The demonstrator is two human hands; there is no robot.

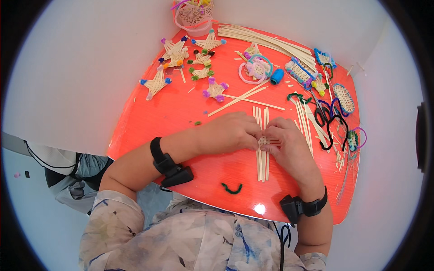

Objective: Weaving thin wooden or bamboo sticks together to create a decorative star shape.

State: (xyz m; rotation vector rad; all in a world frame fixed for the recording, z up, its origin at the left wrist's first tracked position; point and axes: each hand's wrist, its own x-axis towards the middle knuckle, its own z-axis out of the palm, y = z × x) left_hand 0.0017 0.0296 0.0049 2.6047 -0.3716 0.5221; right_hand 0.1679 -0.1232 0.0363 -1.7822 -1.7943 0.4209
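Several pale, flat wooden strips (262,168) lie side by side on the red table, pointing away from me, with shorter strips crossing through them in a small weave. My left hand (237,131) closes on the left side of the crossing, its fingertips pinched at the strips. From the right, my right hand (288,143) pinches the weave between thumb and fingers. The fingers partly hide the crossing. A short dark green pipe cleaner (232,189) lies curved on the table nearer to me.
Star-shaped woven pieces (156,84) with coloured tips lie at the far left, below a white basket (194,20). Long strips (266,41) line the back edge. Scissors (322,113), a blue thread spool (277,77), a black pipe cleaner (346,128) and woven ovals (343,98) crowd the right side.
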